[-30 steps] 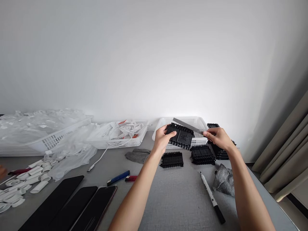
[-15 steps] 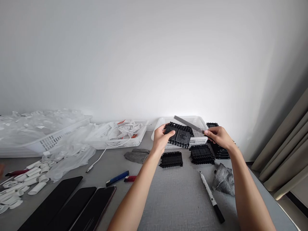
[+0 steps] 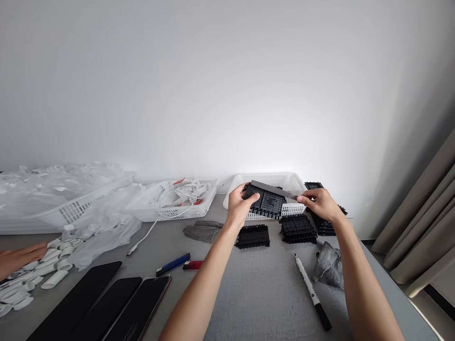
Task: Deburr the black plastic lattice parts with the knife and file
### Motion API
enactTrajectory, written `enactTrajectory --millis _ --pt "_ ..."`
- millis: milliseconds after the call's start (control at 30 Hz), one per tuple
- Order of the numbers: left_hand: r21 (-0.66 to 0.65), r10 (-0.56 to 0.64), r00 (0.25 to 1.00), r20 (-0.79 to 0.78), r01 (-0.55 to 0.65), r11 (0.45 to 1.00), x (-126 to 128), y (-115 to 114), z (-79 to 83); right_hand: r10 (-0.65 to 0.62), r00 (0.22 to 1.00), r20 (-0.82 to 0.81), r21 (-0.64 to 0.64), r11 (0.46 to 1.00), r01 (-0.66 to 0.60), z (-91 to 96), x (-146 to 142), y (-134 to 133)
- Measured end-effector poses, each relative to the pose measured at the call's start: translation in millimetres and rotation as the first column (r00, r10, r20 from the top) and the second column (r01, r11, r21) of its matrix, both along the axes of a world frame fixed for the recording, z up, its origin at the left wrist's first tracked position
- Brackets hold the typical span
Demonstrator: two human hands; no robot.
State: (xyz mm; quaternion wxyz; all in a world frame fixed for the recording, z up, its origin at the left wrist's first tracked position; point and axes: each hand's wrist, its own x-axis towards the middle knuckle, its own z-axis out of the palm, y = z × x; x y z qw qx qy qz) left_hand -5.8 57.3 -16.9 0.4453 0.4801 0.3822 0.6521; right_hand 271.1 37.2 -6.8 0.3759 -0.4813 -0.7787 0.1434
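My left hand (image 3: 239, 204) is closed round the left end of a black ribbed plastic panel (image 3: 265, 202), thumb on its face, held up in front of a white basket. My right hand (image 3: 322, 202) pinches the end of a flat grey metal file (image 3: 272, 188). The file lies along the panel's upper edge and seems to touch it. Below on the table are a single black panel (image 3: 253, 236) and a stack of black panels (image 3: 298, 228). More black panels (image 3: 325, 223) are piled behind my right wrist.
White baskets (image 3: 293, 208) line the wall; one (image 3: 170, 217) holds cables. A marker (image 3: 313, 291), grey cloths (image 3: 330, 267), blue lighter (image 3: 173, 264), red lighter (image 3: 192, 265) and dark phones (image 3: 138, 310) lie nearer. At left another person's hand (image 3: 23, 258) touches white tube pieces (image 3: 55, 279).
The file has come down from above the panel onto its upper edge, my right hand shifting slightly left. At far left the other person's hand has reached in over the tube pieces.
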Motion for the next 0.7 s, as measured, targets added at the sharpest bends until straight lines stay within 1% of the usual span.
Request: enactTrajectory --millis 100,167,200,267,333,400,433,533,600,700 --pt "0.009 0.037 0.999 0.029 -0.037 0.999 -2.9 -1.4 2.5 -0.017 1.000 0.022 0.037 0.999 0.016 -0.1 -2.1 1.9" --pt "0.012 0.079 0.995 0.056 -0.080 0.997 -5.0 -1.8 4.1 -0.078 0.997 0.011 0.032 0.996 0.077 -2.7 4.8 4.9" --pt "0.015 0.091 0.993 0.069 -0.093 0.996 -5.4 -1.6 4.4 -0.115 0.993 -0.013 0.020 0.993 0.115 -4.3 8.0 6.6" --pt "0.023 0.095 0.993 0.068 -0.096 0.995 -4.4 -0.8 3.5 -0.169 0.978 -0.119 -0.026 0.986 0.167 -7.0 7.7 9.3" --pt "0.028 0.087 0.996 0.030 -0.088 0.996 -1.1 -0.1 0.4 -0.162 0.947 -0.278 -0.103 0.985 0.138 -8.6 -5.6 10.0" --pt "0.025 0.062 0.998 -0.024 -0.061 0.998 3.3 -0.2 -3.9 -0.110 0.908 -0.405 -0.169 0.985 0.044 -9.6 -28.9 8.5" --pt "0.026 0.043 0.998 -0.051 -0.041 0.999 5.5 -0.8 -6.1 -0.087 0.895 -0.437 -0.182 0.983 0.006 -10.3 -41.6 7.3" --pt "0.071 0.017 0.991 -0.130 -0.008 0.997 11.6 -4.4 -10.9 -0.120 0.861 -0.494 -0.174 0.984 0.037 -13.3 -71.2 4.3" --pt "0.124 0.022 0.986 -0.166 -0.002 0.992 15.1 -7.4 -11.7 -0.138 0.822 -0.552 -0.190 0.981 0.037 -15.7 -78.4 3.8" --pt "0.170 0.048 0.981 -0.186 -0.016 0.985 18.7 -10.3 -10.7 -0.096 0.772 -0.628 -0.209 0.977 -0.049 -16.6 -74.6 4.3"
